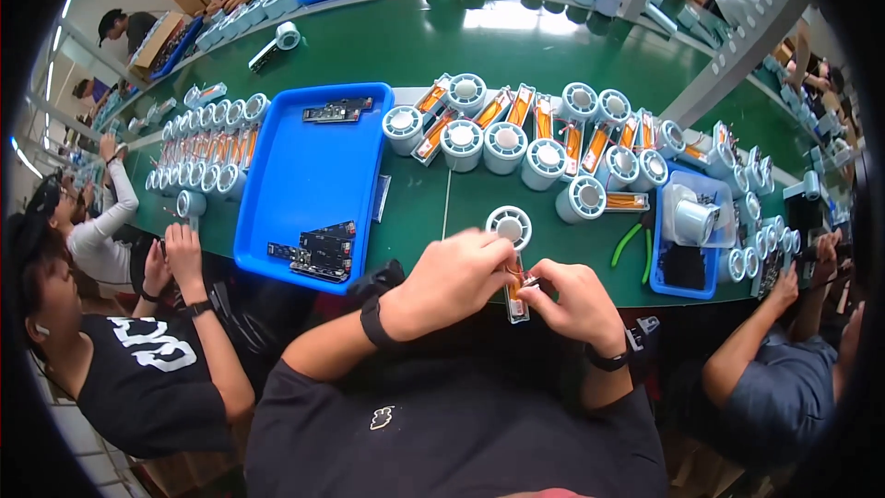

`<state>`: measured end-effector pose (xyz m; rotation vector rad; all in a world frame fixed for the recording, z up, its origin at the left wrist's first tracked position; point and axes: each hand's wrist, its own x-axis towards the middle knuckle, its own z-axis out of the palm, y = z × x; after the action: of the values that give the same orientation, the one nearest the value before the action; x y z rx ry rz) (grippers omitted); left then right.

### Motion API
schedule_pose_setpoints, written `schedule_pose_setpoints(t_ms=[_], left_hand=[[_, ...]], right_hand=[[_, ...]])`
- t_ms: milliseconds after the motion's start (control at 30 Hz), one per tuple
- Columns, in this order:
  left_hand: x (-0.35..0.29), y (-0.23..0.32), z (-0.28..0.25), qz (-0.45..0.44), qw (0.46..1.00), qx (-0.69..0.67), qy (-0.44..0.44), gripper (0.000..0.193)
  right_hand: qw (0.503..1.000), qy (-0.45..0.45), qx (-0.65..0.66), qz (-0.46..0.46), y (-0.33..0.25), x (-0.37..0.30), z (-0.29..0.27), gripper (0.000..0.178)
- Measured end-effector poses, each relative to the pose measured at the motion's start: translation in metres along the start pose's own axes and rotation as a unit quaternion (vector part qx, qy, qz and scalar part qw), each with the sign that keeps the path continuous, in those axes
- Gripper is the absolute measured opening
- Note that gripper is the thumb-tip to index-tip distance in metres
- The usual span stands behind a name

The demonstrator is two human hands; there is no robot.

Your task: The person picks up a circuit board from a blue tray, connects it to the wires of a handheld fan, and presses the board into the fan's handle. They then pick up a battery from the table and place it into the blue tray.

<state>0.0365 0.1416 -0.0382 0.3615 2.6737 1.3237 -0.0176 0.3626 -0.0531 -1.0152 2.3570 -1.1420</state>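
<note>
Right in front of me, at the table's near edge, lies a light-blue handheld fan (509, 225) with a round slotted head. Its handle (517, 306) is uncovered and points toward me, showing an orange-wrapped part inside. My left hand (452, 278) is closed over the join of head and handle, fingertips pinched at thin reddish wires. Beside it, my right hand (579, 302) pinches a small dark piece against those wires. My fingers hide most of what they grip. Both hands wear dark wristbands.
A blue tray (277, 166) with black circuit boards (324, 252) stands left. Several similar fans (505, 146) lie beyond my hands. Green-handled pliers (627, 244) and a smaller blue tray (656, 263) are to the right. Co-workers sit close on both sides.
</note>
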Motion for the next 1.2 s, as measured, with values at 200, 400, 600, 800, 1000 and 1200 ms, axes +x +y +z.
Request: schedule_pose_setpoints(t_ms=[200, 400, 600, 800, 1000, 1200], left_hand=[[0.038, -0.039, 0.015, 0.263, 0.951, 0.156, 0.044, 0.025], [0.033, -0.049, 0.03, 0.257, 0.949, 0.168, 0.071, 0.022], [0.027, -0.057, 0.033, 0.23, 0.955, 0.154, 0.109, 0.014], [0.022, -0.038, 0.042, 0.182, 0.966, 0.116, 0.142, 0.008], [0.013, -0.038, 0.036, 0.203, 0.948, 0.167, 0.181, 0.008], [0.012, -0.031, 0.021, 0.177, 0.931, 0.293, 0.124, 0.009]], right_hand=[[0.994, -0.094, -0.037, -0.028, -0.008, 0.018, -0.019, 0.028], [0.989, -0.14, -0.047, -0.023, -0.012, 0.015, -0.028, 0.028], [0.99, -0.126, -0.054, -0.022, 0.001, 0.013, -0.017, 0.024], [0.982, 0.075, -0.163, 0.05, 0.015, 0.011, 0.011, 0.021], [0.98, 0.15, 0.093, 0.096, 0.017, -0.005, 0.034, 0.022], [0.989, 0.141, 0.046, 0.007, 0.026, -0.008, 0.034, 0.028]])
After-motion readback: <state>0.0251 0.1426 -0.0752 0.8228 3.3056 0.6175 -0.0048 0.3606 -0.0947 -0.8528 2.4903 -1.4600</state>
